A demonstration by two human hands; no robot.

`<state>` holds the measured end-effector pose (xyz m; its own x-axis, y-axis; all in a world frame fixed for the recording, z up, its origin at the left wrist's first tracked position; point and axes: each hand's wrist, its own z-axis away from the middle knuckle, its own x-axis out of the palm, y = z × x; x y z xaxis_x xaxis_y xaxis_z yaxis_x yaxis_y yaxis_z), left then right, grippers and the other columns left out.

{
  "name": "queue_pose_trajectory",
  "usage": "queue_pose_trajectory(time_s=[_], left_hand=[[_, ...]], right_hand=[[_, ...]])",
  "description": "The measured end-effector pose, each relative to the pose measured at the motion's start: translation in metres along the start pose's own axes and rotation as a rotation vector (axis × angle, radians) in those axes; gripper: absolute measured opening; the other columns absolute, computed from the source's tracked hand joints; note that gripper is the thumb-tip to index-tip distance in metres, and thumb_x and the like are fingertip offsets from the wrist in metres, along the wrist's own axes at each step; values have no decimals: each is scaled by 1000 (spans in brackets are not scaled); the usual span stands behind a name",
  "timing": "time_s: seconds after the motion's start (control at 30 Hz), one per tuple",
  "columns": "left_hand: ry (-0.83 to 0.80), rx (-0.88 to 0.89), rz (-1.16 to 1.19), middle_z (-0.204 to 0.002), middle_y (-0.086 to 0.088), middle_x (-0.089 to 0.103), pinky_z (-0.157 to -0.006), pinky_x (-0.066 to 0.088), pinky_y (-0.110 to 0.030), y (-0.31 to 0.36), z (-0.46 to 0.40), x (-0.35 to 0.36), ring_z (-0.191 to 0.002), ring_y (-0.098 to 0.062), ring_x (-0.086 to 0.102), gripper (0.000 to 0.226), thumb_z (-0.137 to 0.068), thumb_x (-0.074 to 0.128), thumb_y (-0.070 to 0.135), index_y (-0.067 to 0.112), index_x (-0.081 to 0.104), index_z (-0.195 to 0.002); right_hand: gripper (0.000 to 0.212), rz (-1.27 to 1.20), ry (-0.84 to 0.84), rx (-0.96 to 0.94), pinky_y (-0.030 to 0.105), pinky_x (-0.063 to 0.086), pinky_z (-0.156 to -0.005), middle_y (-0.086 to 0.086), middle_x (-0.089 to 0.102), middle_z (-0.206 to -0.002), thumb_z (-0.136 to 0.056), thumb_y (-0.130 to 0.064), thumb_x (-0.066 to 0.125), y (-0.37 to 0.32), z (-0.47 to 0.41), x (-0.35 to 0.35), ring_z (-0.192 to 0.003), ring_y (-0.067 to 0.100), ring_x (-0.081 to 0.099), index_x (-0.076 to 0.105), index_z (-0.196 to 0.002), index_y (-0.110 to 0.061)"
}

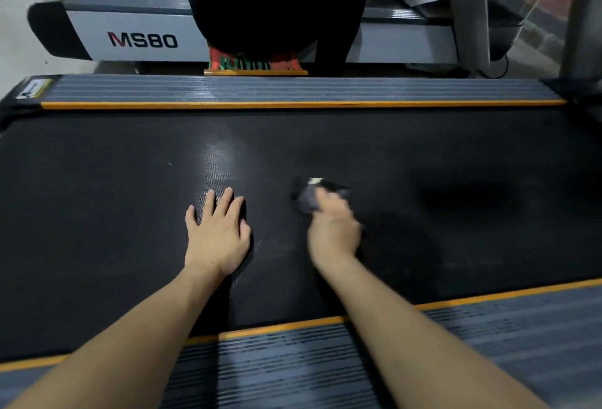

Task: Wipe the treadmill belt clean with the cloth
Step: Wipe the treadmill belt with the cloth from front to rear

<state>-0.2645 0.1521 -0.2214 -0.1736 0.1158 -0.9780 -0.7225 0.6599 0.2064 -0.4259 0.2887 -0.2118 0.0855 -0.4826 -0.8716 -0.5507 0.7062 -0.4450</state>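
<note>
The black treadmill belt [423,154] runs left to right across the middle of the head view. My right hand [335,232] is blurred and grips a dark grey cloth [308,202] with a small white tag, pressed against the belt near its centre. My left hand [218,232] lies flat on the belt to the left of the cloth, fingers spread, holding nothing. Most of the cloth is hidden under my right fingers.
Grey ribbed side rails with orange trim border the belt, one far [293,89] and one near [293,369]. Beyond the far rail a person in black trousers [277,11] squats on a small stool [254,65] beside a second treadmill marked MS80 [143,40]. An upright post [469,8] stands at right.
</note>
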Motion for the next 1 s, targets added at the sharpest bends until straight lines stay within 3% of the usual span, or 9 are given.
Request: queue_pose_trajectory(time_s=[0.1,0.2,0.3,0.4,0.57,0.67,0.8,0.93,1.0], left_hand=[[69,67,-40,-144,1,51,-110,31,-46,0,6,-5,-138,-25,38,50,-88,36,35,22,55,-132],[38,90,-1,-143,2,51,-107,34,-45,-1,8,-11,-133,-23,39,52,-87,36,35,22,55,-134],[-51,94,20,-159,1,39,-117,24,-44,-3,20,-17,-148,-23,27,48,-98,43,29,23,48,-145],[-114,112,7,-165,4,27,-122,17,-42,-2,44,-25,-154,-21,16,50,-102,40,31,27,40,-152],[-164,20,14,-170,6,10,-125,9,-45,0,69,-19,-157,-22,3,56,-103,33,35,31,26,-158],[-157,-44,51,-170,5,7,-125,8,-45,7,76,-18,-157,-22,1,55,-103,32,36,32,26,-157],[-142,-63,41,-170,5,10,-125,9,-45,12,88,-16,-157,-21,3,54,-103,33,37,32,28,-157],[-112,-88,81,-167,5,24,-125,14,-45,11,90,-17,-155,-19,14,50,-103,37,36,29,44,-151],[-105,-92,78,-166,5,27,-124,14,-44,13,91,-16,-155,-19,15,49,-103,37,38,29,45,-150]], right_hand=[[46,-89,-116,-360,40,51,-89,2,63,-120,-86,-15,65,-38,37,11,-115,30,59,60,-130,-23],[48,-84,-203,-484,36,52,-96,-6,61,-134,-87,-23,67,4,25,-14,-126,17,55,59,-134,-32],[51,-12,-151,-211,34,50,-97,-11,59,-138,-86,-26,67,81,2,-54,-123,18,58,57,-134,-42],[47,43,-42,91,36,47,-95,-2,60,-138,-91,-26,64,140,-6,-91,-118,30,60,56,-136,-37],[43,165,-16,302,43,49,-89,8,59,-130,-96,-24,56,98,-2,-79,-112,37,57,51,-138,-29],[41,166,-96,155,41,50,-83,6,58,-124,-95,-26,57,37,18,-54,-110,33,58,50,-135,-29],[45,111,-236,-252,41,49,-89,-3,56,-135,-95,-27,56,-28,57,-21,-124,29,52,48,-139,-30],[47,74,-357,-415,39,44,-100,-9,47,-149,-98,-30,52,7,43,-43,-137,22,44,46,-144,-36],[47,129,-289,-277,36,46,-96,-9,52,-145,-95,-34,54,58,25,-64,-127,22,54,48,-141,-42]])
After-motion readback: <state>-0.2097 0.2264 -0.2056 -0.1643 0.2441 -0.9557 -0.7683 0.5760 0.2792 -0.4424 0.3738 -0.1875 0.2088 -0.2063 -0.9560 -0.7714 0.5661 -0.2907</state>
